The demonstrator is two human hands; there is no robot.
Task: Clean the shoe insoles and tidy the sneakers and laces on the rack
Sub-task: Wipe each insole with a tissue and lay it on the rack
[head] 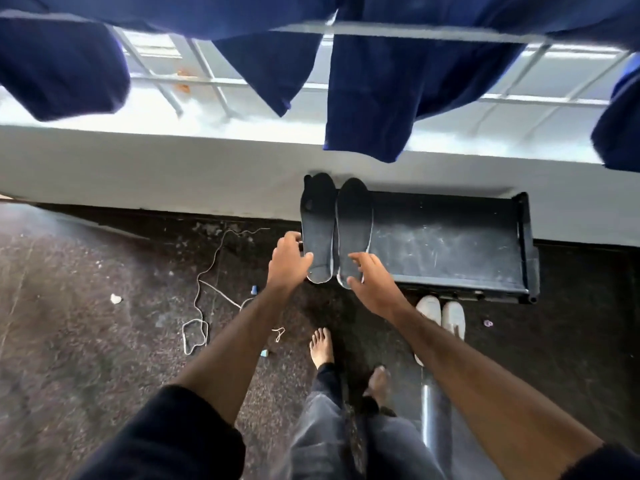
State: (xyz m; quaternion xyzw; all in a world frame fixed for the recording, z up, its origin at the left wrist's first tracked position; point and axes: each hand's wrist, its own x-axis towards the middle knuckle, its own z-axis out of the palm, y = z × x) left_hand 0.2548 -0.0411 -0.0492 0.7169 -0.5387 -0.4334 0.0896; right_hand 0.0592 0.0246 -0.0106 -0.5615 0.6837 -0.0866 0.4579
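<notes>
Two dark insoles lie side by side on the left end of the black rack, toes leaning against the white wall. My left hand touches the heel edge of the left insole with relaxed fingers. My right hand rests on the heel of the right insole, thumb and fingers spread around it. A pair of white sneakers stands on the floor below the rack's front edge. White laces trail loose over the dark floor to the left.
Dark blue clothes hang from a line overhead, in front of a window grille. My bare feet stand on the speckled floor. A metal pole rises near my right leg. Small scraps of litter dot the floor.
</notes>
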